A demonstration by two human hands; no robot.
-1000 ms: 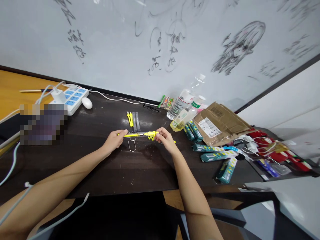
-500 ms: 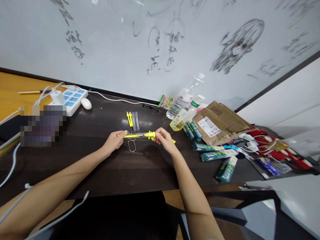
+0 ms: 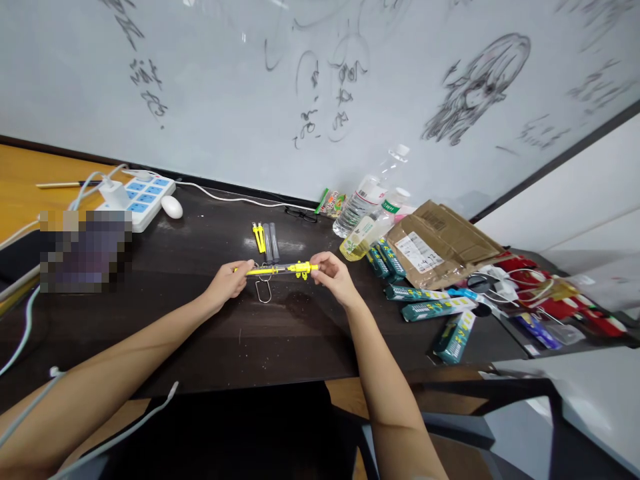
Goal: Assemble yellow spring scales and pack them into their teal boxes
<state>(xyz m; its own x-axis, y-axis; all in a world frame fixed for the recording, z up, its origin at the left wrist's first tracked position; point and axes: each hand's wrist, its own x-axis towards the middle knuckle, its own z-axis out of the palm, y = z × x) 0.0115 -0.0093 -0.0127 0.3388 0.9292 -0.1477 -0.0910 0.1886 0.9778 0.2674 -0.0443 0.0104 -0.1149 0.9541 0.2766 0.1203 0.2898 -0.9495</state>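
A thin yellow and clear stick-like piece (image 3: 283, 270) is stretched level between my two hands above the dark table. My left hand (image 3: 231, 280) pinches its left end. At the other end, beside the bulkier yellow part, the fingertips of my right hand (image 3: 330, 272) are closed on it. Under it lies a bent metal wire loop (image 3: 263, 291). Just behind are small yellow pieces (image 3: 259, 237) and grey translucent tubes (image 3: 271, 243), side by side on the table.
On the left are a power strip (image 3: 145, 200) and a white mouse (image 3: 172, 207). Bottles (image 3: 363, 207), a cardboard package (image 3: 435, 243) and several green boxes (image 3: 437, 308) stand or lie at the right. Glasses (image 3: 301, 215) rest near the whiteboard.
My right hand has shifted slightly right along the piece, and more of its yellow right end shows. My left hand has stayed in place.
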